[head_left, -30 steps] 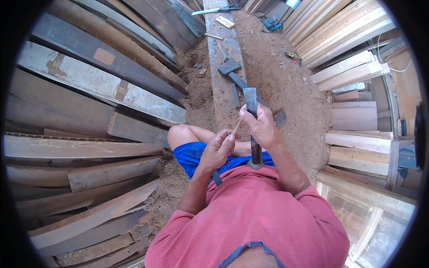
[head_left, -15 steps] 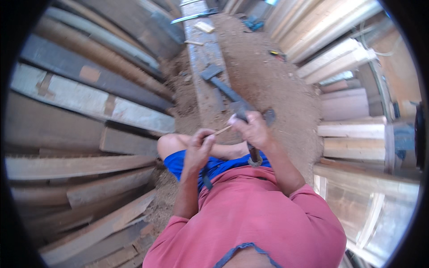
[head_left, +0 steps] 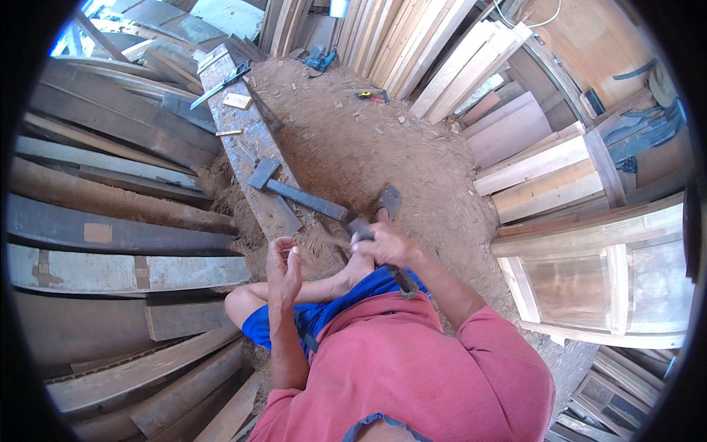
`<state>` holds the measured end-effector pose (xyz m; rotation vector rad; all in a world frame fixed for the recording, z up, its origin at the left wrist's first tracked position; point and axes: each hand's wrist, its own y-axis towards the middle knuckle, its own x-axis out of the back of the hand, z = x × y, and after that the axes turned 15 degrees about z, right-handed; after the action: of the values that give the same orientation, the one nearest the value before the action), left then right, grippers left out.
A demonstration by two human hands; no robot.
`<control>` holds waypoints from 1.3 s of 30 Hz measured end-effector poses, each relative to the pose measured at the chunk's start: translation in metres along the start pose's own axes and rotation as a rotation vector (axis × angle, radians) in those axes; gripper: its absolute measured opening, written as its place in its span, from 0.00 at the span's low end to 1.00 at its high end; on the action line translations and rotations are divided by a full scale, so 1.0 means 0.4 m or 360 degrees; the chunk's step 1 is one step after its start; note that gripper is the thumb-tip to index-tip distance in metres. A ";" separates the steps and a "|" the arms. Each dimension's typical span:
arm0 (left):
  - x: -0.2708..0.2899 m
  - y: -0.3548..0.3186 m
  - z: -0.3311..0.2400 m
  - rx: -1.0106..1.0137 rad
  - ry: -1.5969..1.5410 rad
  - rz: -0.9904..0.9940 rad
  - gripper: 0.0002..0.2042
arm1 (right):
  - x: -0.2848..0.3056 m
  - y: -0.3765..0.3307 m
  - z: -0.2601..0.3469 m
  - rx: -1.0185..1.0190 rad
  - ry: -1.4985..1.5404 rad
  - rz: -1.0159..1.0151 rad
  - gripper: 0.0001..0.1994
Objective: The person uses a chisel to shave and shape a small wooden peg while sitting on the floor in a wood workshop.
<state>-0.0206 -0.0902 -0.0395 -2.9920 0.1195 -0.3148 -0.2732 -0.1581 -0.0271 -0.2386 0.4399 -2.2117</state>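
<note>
My right hand (head_left: pixel 390 244) is wrapped round the dark shaft of a long grey metal bar tool (head_left: pixel 305 200). A flat square plate sits at the tool's far end, over the plank bench. Its near end, with a ringed tip, reaches my lap. I cannot tell the exact kind of this tool. Left of it, my left hand (head_left: pixel 284 269) is raised with thumb and bent fingers apart, and nothing shows in it. A brown smear beside the right hand may be a thin stick, but it is blurred.
A worn plank bench (head_left: pixel 234 140) runs ahead, bearing a handsaw-like blue-edged tool (head_left: pixel 219 85) and a small wood block (head_left: pixel 237 101). Stacked boards (head_left: pixel 125 221) line the left. Timber (head_left: pixel 541 173) and a framed panel (head_left: pixel 589 283) stand right. A blue power tool (head_left: pixel 320 59) lies farther off.
My hands have moved apart; the thin stick held between them no longer shows clearly. The left hand has loosened and lifted. The view has swung to the right, and my right hand still grips the tool.
</note>
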 end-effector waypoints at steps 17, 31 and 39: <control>-0.104 -0.058 0.243 0.0427 0.1404 0.0512 0.11 | 0.152 -0.112 -0.640 -0.1207 0.0480 -0.1073 0.12; -0.115 -0.040 0.258 0.0563 0.1335 0.0470 0.11 | 0.645 -0.010 -0.484 -0.0831 -0.0088 -0.1651 0.18; -0.094 -0.039 0.266 0.0521 0.1364 0.0540 0.12 | 0.177 0.071 -0.697 -0.1143 -0.0251 -0.0851 0.22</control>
<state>-0.0336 -0.0583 -0.1480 -2.2628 0.5744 -1.3757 -0.3855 -0.1659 -0.2933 -1.0015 1.1822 -2.4227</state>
